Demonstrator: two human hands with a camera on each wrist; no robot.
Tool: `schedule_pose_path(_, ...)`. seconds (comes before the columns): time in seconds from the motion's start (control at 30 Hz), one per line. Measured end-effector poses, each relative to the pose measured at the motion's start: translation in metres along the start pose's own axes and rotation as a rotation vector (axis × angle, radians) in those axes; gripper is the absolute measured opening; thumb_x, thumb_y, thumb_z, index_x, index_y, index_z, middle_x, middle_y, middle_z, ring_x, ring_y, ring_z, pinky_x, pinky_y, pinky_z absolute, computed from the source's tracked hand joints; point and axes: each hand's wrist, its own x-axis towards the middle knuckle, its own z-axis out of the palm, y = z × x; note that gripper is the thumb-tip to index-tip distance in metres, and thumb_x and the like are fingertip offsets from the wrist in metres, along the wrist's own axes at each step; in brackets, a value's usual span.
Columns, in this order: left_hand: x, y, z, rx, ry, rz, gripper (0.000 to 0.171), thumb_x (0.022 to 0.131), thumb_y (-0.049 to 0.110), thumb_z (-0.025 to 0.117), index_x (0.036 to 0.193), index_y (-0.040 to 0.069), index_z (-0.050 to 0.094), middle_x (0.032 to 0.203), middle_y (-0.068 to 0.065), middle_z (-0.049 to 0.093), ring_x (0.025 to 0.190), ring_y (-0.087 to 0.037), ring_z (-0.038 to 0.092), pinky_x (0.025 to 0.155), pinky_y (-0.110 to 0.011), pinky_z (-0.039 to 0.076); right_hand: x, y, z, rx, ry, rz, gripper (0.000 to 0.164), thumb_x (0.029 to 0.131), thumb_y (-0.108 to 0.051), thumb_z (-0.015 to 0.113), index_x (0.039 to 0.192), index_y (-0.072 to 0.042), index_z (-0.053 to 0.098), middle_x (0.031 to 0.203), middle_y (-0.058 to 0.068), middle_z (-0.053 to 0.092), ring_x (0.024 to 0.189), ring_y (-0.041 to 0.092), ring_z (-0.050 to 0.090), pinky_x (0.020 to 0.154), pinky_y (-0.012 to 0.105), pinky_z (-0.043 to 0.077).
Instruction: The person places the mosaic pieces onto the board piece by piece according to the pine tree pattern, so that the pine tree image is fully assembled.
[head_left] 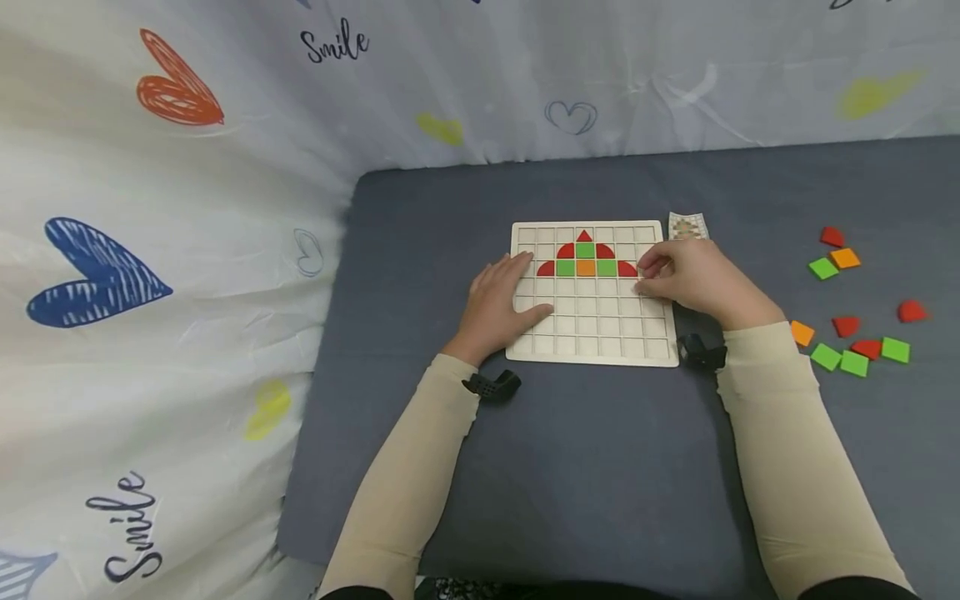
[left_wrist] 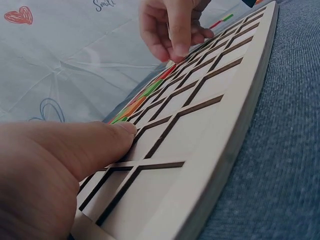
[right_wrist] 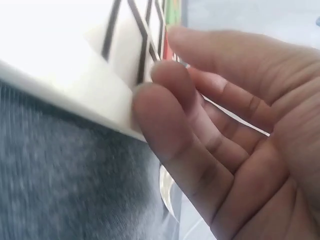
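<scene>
A pale wooden grid board (head_left: 592, 325) lies on the grey table, its upper cells holding a stepped pattern. At its top is a red triangle (head_left: 584, 237); below sit green squares, red quarter-round pieces and an orange square (head_left: 586, 267). My left hand (head_left: 497, 304) rests spread on the board's left edge, thumb over the cells. Beside the pattern's right end, my right hand (head_left: 693, 279) has its fingers loosely bent, fingertips right at the red quarter-round piece (head_left: 627, 269). In the right wrist view no piece shows between the thumb and fingers (right_wrist: 162, 112).
A small curled printed card (head_left: 688, 226) lies behind the board's right corner. Loose red, orange and green pieces (head_left: 854, 363) are scattered to the right, some close by my right sleeve. A white printed curtain (head_left: 487, 83) hangs along the table's back and left edges.
</scene>
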Motion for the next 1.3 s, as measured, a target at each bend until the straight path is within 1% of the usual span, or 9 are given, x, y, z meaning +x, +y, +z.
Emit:
schedule_pose_path(0.2, 0.0, -0.001, -0.003, 0.012, -0.001, -0.002, 0.085, 0.095, 0.048, 0.075, 0.165, 0.018, 0.037, 0.169, -0.001, 0.038, 0.16, -0.022, 0.024, 0.132, -0.041, 0.01, -0.01, 0.004, -0.004, 0.011, 0.022, 0.017, 0.036, 0.089, -0.026, 0.084, 0.112, 0.0, 0.074, 0.097, 0.014, 0.074, 0.082, 0.024, 0.064, 0.068, 0.031, 0.049)
schedule_pose_path(0.3, 0.001, 0.0, -0.003, 0.013, -0.011, -0.004, 0.085, 0.095, 0.048, 0.075, 0.165, 0.018, 0.037, 0.168, -0.001, 0.039, 0.16, -0.022, 0.024, 0.132, -0.041, 0.011, -0.016, 0.01, -0.006, -0.003, 0.045, 0.029, 0.034, 0.09, -0.026, 0.083, 0.11, 0.001, 0.074, 0.097, 0.016, 0.073, 0.081, 0.025, 0.064, 0.066, 0.032, 0.049)
schedule_pose_path(0.43, 0.0, 0.001, -0.002, 0.009, -0.017, -0.005, 0.085, 0.095, 0.048, 0.075, 0.165, 0.018, 0.037, 0.169, -0.001, 0.038, 0.16, -0.022, 0.024, 0.132, -0.041, 0.01, -0.025, 0.016, -0.007, -0.028, 0.099, 0.032, 0.028, 0.091, -0.023, 0.083, 0.104, 0.0, 0.075, 0.092, 0.014, 0.072, 0.077, 0.025, 0.062, 0.064, 0.034, 0.048)
schedule_pose_path(0.53, 0.0, 0.001, -0.002, 0.006, -0.017, -0.008, 0.085, 0.095, 0.048, 0.075, 0.165, 0.019, 0.037, 0.169, 0.0, 0.038, 0.16, -0.021, 0.024, 0.132, -0.041, 0.009, -0.031, 0.02, -0.008, -0.038, 0.12, 0.028, 0.025, 0.091, -0.021, 0.083, 0.102, 0.0, 0.075, 0.09, 0.014, 0.072, 0.074, 0.025, 0.061, 0.061, 0.033, 0.047)
schedule_pose_path(0.77, -0.001, -0.001, -0.003, 0.004, -0.011, 0.0, 0.085, 0.095, 0.047, 0.075, 0.165, 0.018, 0.037, 0.169, -0.001, 0.037, 0.161, -0.022, 0.023, 0.132, -0.041, 0.009, -0.045, 0.03, -0.012, -0.041, 0.134, 0.047, 0.025, 0.092, -0.023, 0.081, 0.103, -0.001, 0.076, 0.087, 0.012, 0.072, 0.072, 0.025, 0.058, 0.06, 0.031, 0.046)
schedule_pose_path(1.0, -0.001, -0.001, -0.005, 0.003, -0.003, 0.003, 0.085, 0.095, 0.048, 0.074, 0.165, 0.018, 0.036, 0.17, -0.001, 0.036, 0.161, -0.021, 0.022, 0.132, -0.041, 0.009, -0.063, 0.045, -0.018, -0.063, 0.188, 0.041, 0.024, 0.093, -0.025, 0.08, 0.103, -0.004, 0.077, 0.085, 0.007, 0.072, 0.067, 0.019, 0.056, 0.058, 0.026, 0.044)
schedule_pose_path(1.1, -0.001, -0.002, -0.005, 0.008, 0.003, 0.004, 0.085, 0.095, 0.048, 0.075, 0.165, 0.018, 0.037, 0.169, -0.001, 0.037, 0.161, -0.021, 0.023, 0.132, -0.042, 0.01, -0.069, 0.051, -0.019, -0.074, 0.196, 0.049, 0.025, 0.093, -0.025, 0.081, 0.104, -0.003, 0.076, 0.084, 0.008, 0.072, 0.065, 0.019, 0.056, 0.057, 0.026, 0.043)
schedule_pose_path(1.23, 0.0, -0.003, -0.002, 0.014, -0.002, 0.011, 0.085, 0.095, 0.049, 0.074, 0.165, 0.018, 0.038, 0.169, -0.002, 0.038, 0.16, -0.022, 0.024, 0.132, -0.044, 0.011, -0.08, 0.062, -0.021, -0.086, 0.175, 0.085, 0.032, 0.093, -0.028, 0.081, 0.107, 0.0, 0.074, 0.085, 0.009, 0.071, 0.066, 0.019, 0.056, 0.056, 0.028, 0.044)
schedule_pose_path(1.3, 0.0, -0.003, -0.001, 0.017, -0.005, 0.009, 0.085, 0.095, 0.05, 0.074, 0.165, 0.018, 0.038, 0.169, -0.002, 0.038, 0.16, -0.022, 0.024, 0.132, -0.043, 0.011, -0.086, 0.067, -0.022, -0.092, 0.17, 0.098, 0.034, 0.094, -0.03, 0.081, 0.108, 0.0, 0.074, 0.085, 0.009, 0.071, 0.065, 0.016, 0.055, 0.056, 0.027, 0.044)
